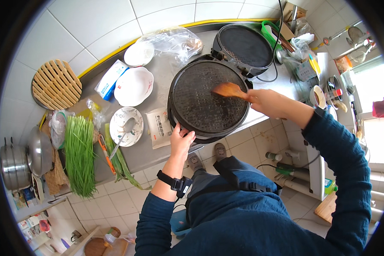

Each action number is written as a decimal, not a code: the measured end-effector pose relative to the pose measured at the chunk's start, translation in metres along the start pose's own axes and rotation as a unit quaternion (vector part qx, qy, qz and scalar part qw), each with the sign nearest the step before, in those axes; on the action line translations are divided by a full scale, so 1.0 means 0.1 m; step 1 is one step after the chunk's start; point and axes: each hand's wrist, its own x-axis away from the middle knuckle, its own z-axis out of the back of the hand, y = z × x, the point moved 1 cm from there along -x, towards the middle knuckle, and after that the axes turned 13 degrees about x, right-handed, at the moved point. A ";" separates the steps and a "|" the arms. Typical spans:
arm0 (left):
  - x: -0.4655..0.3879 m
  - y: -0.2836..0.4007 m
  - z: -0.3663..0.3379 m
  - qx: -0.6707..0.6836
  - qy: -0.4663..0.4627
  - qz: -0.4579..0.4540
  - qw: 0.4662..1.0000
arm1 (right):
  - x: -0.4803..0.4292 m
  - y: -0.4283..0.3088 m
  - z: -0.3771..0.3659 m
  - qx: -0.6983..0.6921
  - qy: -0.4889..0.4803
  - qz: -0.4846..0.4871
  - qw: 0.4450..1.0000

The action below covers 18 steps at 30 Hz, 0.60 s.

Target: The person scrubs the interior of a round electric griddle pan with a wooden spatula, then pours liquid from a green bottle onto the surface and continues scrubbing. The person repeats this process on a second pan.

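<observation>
My right hand grips the handle of a wooden spatula, whose blade lies over the dark textured plate of a round electric griddle. The griddle's lid is folded back behind it to the right. At the near left rim of the griddle rests my left hand, its fingers against the edge and its thumb on top. Just left of the griddle lies a packet of wipes. A patterned bowl with a metal spoon in it stands further left.
Leafy green chives, an orange-handled peeler or knife and green onion stalks lie at the left. White bowls and a plastic bag stand towards the wall. A black cable hangs by the lid, near a green basket.
</observation>
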 end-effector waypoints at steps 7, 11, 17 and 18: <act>-0.01 -0.01 0.00 -0.006 -0.006 -0.009 1.000 | -0.06 -0.07 0.06 -0.032 -0.038 -0.076 0.996; 0.01 -0.02 0.01 0.001 -0.009 -0.011 1.000 | 0.06 -0.11 0.12 0.007 -0.071 -0.027 0.997; -0.01 -0.02 0.00 -0.008 0.001 -0.016 1.000 | -0.06 -0.13 0.09 -0.026 -0.024 -0.056 0.998; -0.01 -0.02 0.00 -0.006 -0.006 -0.020 1.000 | -0.06 -0.14 0.07 -0.040 -0.019 -0.060 0.997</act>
